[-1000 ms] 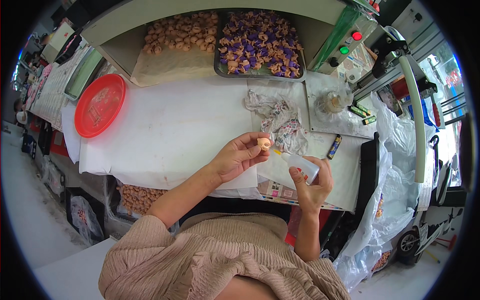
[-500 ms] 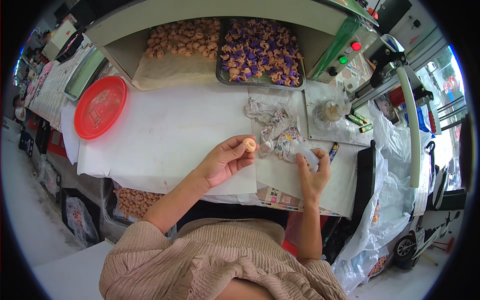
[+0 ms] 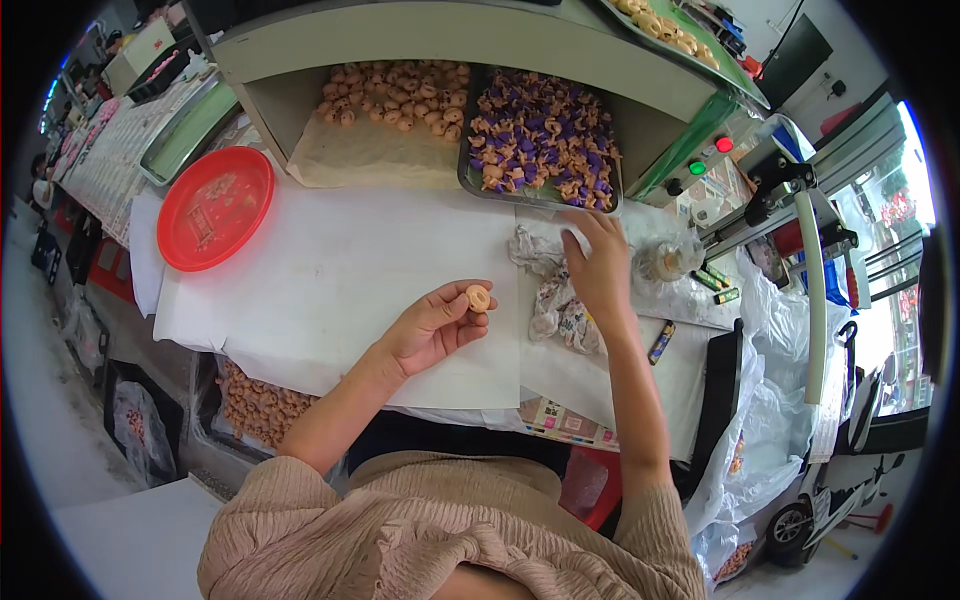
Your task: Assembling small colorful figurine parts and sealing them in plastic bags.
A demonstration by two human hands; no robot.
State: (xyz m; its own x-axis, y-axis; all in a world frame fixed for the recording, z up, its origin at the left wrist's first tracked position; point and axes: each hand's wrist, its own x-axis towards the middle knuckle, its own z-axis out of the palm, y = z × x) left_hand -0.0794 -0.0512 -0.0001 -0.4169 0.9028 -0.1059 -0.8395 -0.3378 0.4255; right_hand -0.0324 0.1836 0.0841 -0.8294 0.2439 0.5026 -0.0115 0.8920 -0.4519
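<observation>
A small hollow peach-coloured piece, round like a doll's head [image 3: 479, 298], is pinched between the thumb and fingers of my left hand [image 3: 430, 330]. Its opening faces up, above the white work surface. My right hand [image 3: 602, 270] reaches forward over a crumpled patterned cloth [image 3: 565, 315], fingertips at the front edge of a dark tray [image 3: 540, 204]. Its fingers are apart and I see nothing in them. Small purple-and-peach figure bodies [image 3: 535, 130] fill that tray. Left of it, many similar round head pieces [image 3: 390, 95] lie on brown paper [image 3: 370, 160].
A red round tray [image 3: 180, 225] lies at the left. To the right stand a plastic-wrapped jar [image 3: 665, 262], several batteries [image 3: 715, 283] and a press with a pale curved handle [image 3: 812, 300]. A single battery [image 3: 661, 342] rests right of my forearm. The shelf unit [image 3: 420, 40] overhangs the trays.
My right hand has let go of the small white bottle and moved forward to the tray's edge. The bottle is out of sight now. My left hand keeps the head piece. The view has shifted slightly.
</observation>
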